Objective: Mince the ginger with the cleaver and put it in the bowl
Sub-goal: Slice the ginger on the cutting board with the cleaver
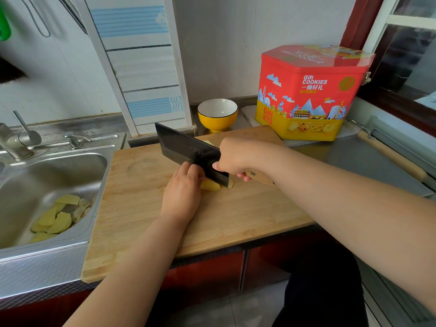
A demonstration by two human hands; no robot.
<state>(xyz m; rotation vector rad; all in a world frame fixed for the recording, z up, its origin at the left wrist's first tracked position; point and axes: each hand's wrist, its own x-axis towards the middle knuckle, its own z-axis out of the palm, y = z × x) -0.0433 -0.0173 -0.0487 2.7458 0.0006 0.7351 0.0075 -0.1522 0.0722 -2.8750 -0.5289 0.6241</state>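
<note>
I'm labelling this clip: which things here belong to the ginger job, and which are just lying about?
In use: cleaver, ginger, cutting board, yellow bowl, left hand, right hand.

Lying about: cookie tin, sink with peelings, tap.

the cleaver [188, 152] has a dark matt metal blade and a pale wooden handle inside the grip. under it lies a pale, finely grained wooden cutting board [141, 208]. beyond the grip, a glossy glazed bowl [217, 114]; left, a brushed steel sink [47, 175].
</note>
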